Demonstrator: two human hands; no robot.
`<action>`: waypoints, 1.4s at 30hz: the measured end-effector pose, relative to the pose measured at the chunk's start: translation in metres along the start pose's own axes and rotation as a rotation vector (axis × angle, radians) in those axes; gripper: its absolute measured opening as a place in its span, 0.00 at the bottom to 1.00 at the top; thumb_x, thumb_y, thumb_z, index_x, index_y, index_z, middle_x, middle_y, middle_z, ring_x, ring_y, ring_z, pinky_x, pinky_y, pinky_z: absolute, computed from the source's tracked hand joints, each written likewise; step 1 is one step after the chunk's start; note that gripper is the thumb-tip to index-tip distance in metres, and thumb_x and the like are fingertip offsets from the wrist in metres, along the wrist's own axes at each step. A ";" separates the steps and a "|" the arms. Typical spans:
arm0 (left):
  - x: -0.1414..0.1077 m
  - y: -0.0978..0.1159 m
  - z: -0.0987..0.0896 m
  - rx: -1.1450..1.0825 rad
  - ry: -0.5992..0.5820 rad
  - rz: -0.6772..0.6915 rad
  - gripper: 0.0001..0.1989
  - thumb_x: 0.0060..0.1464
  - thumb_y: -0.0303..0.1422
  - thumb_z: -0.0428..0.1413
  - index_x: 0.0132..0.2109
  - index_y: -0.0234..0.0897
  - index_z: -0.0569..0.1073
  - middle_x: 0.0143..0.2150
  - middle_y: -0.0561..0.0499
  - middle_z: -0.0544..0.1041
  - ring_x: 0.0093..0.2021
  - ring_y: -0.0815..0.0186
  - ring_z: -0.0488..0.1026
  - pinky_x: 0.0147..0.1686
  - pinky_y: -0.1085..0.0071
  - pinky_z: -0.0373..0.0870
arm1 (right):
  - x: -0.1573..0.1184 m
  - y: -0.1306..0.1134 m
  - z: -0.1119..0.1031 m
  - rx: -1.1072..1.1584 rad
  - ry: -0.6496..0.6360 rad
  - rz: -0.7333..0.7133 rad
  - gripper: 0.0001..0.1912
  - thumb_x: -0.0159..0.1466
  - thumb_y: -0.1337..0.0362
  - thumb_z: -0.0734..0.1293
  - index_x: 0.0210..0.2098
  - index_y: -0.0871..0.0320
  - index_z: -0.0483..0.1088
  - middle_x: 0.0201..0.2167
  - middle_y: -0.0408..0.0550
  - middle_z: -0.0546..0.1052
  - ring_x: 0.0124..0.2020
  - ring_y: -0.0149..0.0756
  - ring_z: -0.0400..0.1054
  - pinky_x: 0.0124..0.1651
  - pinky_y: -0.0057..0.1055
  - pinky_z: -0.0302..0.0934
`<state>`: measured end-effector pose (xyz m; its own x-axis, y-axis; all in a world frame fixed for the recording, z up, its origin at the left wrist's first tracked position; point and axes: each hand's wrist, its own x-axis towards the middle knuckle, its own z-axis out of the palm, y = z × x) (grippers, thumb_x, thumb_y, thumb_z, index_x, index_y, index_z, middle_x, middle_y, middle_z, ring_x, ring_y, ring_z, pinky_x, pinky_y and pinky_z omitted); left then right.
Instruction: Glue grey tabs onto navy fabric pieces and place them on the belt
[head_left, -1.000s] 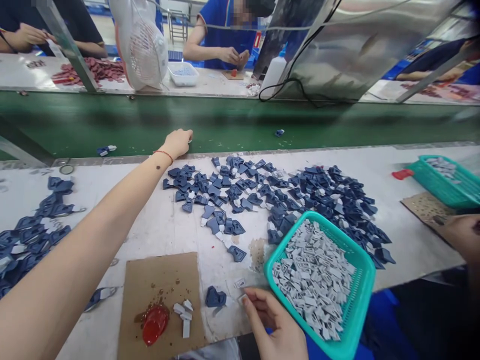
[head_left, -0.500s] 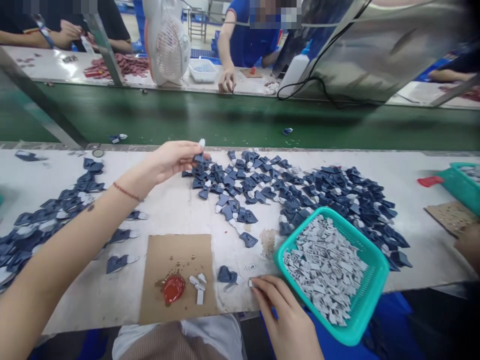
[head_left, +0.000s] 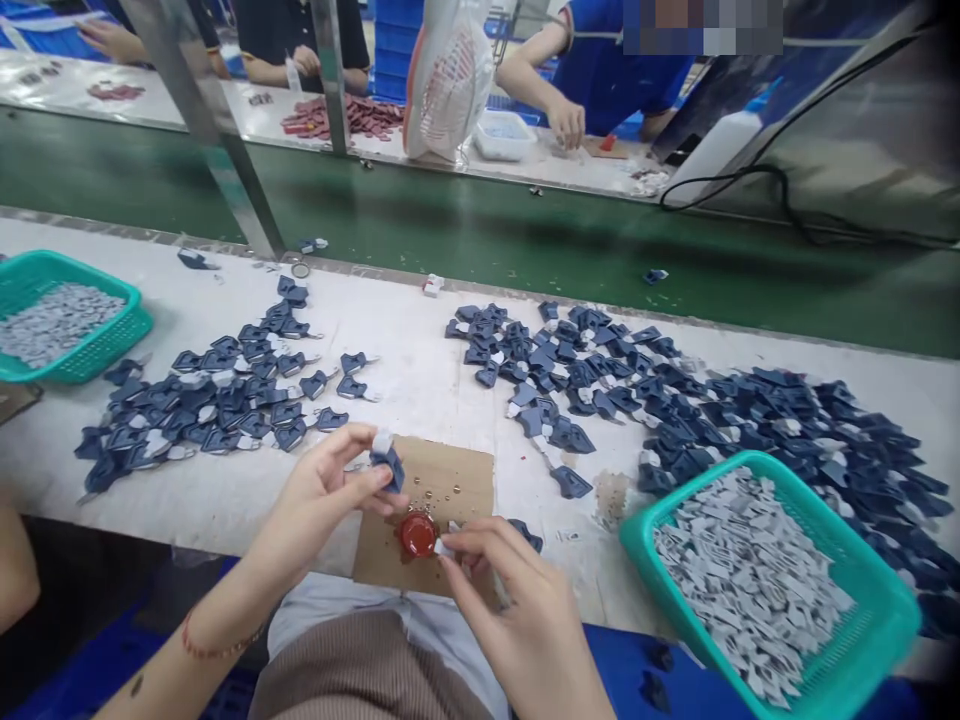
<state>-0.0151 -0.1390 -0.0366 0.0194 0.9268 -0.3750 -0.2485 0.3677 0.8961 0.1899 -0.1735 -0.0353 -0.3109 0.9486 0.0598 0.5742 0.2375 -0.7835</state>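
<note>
A small dark blue piece (head_left: pixel 388 464) with a white tab at its top sits pinched between the thumb and fingertips of the left hand (head_left: pixel 322 500), held just above the near left corner of a brown cardboard square (head_left: pixel 442 490) that lies at the front edge of the white table (head_left: pixel 420 370). The right hand (head_left: pixel 517 600) hovers over the near right part of that cardboard, its fingers curled and its thumb and forefinger closed on a small white tab (head_left: pixel 442 547), the tip of which touches a red blob (head_left: pixel 417 534) on the cardboard. Right of the cardboard stands a teal basket (head_left: pixel 870 640) full of white tabs, and beyond it a wide heap of blue pieces (head_left: pixel 675 390) spreads across the table. Left of the cardboard lies a second heap of blue pieces (head_left: pixel 217 400), with another teal basket (head_left: pixel 82 345) farther left. Behind the cardboard, past the table's far edge, runs a green conveyor belt (head_left: pixel 480 235), and across it a white fan (head_left: pixel 450 80) stands among other people's hands at work.
</note>
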 end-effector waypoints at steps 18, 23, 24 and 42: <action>-0.030 -0.046 -0.019 0.010 0.025 -0.004 0.08 0.52 0.39 0.62 0.40 0.47 0.74 0.42 0.50 0.80 0.40 0.59 0.78 0.41 0.63 0.77 | 0.013 -0.013 0.012 -0.236 -0.179 -0.028 0.11 0.70 0.70 0.58 0.33 0.56 0.68 0.34 0.47 0.73 0.35 0.36 0.71 0.37 0.32 0.67; -0.031 -0.049 -0.016 -0.067 -0.026 0.004 0.06 0.53 0.36 0.62 0.39 0.46 0.75 0.43 0.51 0.78 0.39 0.62 0.77 0.43 0.66 0.77 | 0.015 -0.014 0.013 -0.248 -0.184 -0.021 0.11 0.69 0.71 0.59 0.33 0.56 0.68 0.34 0.47 0.72 0.36 0.36 0.71 0.37 0.31 0.67; -0.031 -0.049 -0.016 -0.075 -0.032 0.005 0.06 0.53 0.36 0.62 0.39 0.46 0.75 0.43 0.51 0.78 0.40 0.63 0.77 0.43 0.66 0.77 | 0.016 -0.014 0.013 -0.254 -0.190 -0.022 0.11 0.69 0.72 0.58 0.32 0.56 0.68 0.34 0.47 0.72 0.36 0.36 0.71 0.37 0.31 0.67; -0.034 -0.033 0.004 -0.128 -0.062 -0.036 0.11 0.50 0.35 0.64 0.40 0.42 0.72 0.34 0.50 0.80 0.37 0.61 0.78 0.40 0.67 0.74 | 0.024 -0.011 -0.010 0.527 -0.095 0.367 0.04 0.59 0.61 0.73 0.33 0.53 0.79 0.31 0.44 0.79 0.31 0.33 0.74 0.36 0.27 0.69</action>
<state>-0.0035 -0.1822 -0.0524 0.0896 0.9175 -0.3874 -0.3684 0.3920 0.8430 0.1835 -0.1517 -0.0195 -0.2452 0.9200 -0.3057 0.2146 -0.2560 -0.9425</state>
